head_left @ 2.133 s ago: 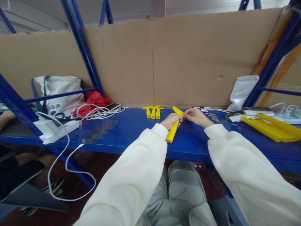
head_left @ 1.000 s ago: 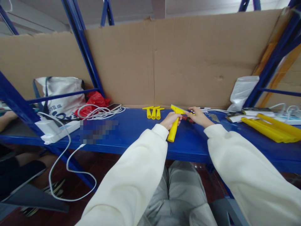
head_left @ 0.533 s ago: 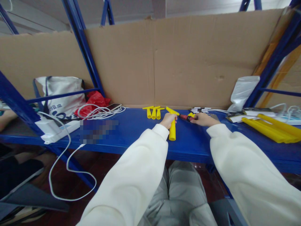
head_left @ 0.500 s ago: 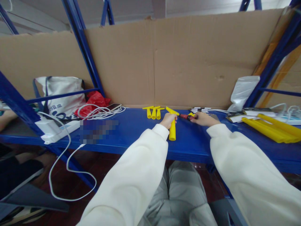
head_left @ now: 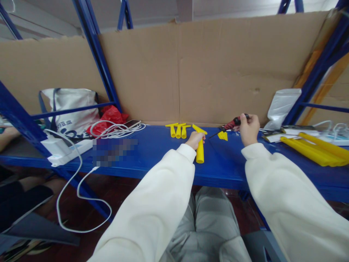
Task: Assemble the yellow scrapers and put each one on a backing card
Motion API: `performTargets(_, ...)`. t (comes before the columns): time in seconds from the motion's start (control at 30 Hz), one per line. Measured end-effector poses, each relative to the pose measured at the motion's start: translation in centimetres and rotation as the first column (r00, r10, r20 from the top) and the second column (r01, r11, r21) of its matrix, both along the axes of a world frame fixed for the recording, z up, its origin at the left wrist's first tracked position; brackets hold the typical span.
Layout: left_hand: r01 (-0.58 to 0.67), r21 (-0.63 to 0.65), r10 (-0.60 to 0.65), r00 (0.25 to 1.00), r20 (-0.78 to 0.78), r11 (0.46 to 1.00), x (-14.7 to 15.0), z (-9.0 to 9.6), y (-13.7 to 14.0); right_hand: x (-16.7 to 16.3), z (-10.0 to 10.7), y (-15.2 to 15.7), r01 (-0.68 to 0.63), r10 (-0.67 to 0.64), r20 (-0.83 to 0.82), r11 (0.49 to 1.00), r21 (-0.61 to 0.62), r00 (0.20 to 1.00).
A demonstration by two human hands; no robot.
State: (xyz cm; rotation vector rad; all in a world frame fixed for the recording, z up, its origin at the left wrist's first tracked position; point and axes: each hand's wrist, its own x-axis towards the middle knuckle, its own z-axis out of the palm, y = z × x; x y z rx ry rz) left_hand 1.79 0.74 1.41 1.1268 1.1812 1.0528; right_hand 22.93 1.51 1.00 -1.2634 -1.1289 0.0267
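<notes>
My left hand (head_left: 195,139) is closed around a yellow T-shaped tube piece (head_left: 200,153), its hollow round end toward me and a flat yellow crosspiece at its top. My right hand (head_left: 249,129) grips the end of a screwdriver (head_left: 231,124) with a red and black handle. The screwdriver's thin dark shaft slants down left, its tip near the crosspiece but apart from it. Below the handle lie small yellow pieces (head_left: 223,135). Left of my left hand stand three similar yellow T-shaped pieces (head_left: 178,131) in a row.
Long yellow tubes (head_left: 313,150) lie at the right on the blue table (head_left: 158,153), beside a white plastic bag (head_left: 282,107). At the left are a power strip (head_left: 72,152), coiled white cable (head_left: 117,131), a red bag (head_left: 113,114) and a cloth bag (head_left: 73,105). Cardboard (head_left: 218,72) stands behind.
My right hand has drawn back right and upward with the screwdriver, whose shaft now shows away from the yellow piece. The small yellow pieces have come into view. My left hand has stayed put.
</notes>
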Motion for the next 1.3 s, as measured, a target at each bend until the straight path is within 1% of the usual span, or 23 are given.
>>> performTargets(0.13,-0.01,-0.004,0.01,1.0,-0.006,1.0,0.0,0.0,0.0,0.3,0.2,0.1,0.045,-0.044,-0.017,0.998,0.053,0.999)
performTargets(0.33,-0.008,-0.006,0.008,1.0,-0.025,1.0,-0.1,0.1,-0.1,0.7,0.2,1.0,-0.004,0.011,-0.08,0.996,0.089,0.997)
performTargets(0.57,0.012,-0.012,-0.012,1.0,0.001,1.0,0.0,0.1,-0.2,1.4,-0.4,1.7,-0.025,0.024,0.008,0.996,0.082,1.0)
performTargets(0.73,0.02,-0.011,-0.02,0.999,-0.025,1.0,0.0,0.3,-0.3,1.6,-0.5,1.8,-0.044,0.04,0.042,0.996,0.083,0.998)
performTargets(0.93,0.03,-0.01,-0.03,0.999,-0.021,1.0,-0.1,0.3,-0.3,1.2,-0.3,1.6,-0.036,0.037,-0.012,0.994,0.101,0.999)
performTargets(1.1,0.026,-0.005,-0.026,1.0,-0.012,1.0,-0.1,0.3,-0.3,1.1,-0.1,1.4,-0.026,0.025,0.015,0.997,0.078,1.0)
performTargets(1.2,0.026,-0.011,-0.026,1.0,0.007,1.0,-0.1,0.3,-0.2,1.0,0.0,1.2,-0.046,0.045,0.009,0.996,0.083,0.999)
performTargets(1.3,0.023,-0.025,-0.022,0.999,0.035,0.999,-0.1,0.2,-0.1,0.7,0.1,0.9,-0.072,0.077,-0.039,0.991,0.108,0.996)
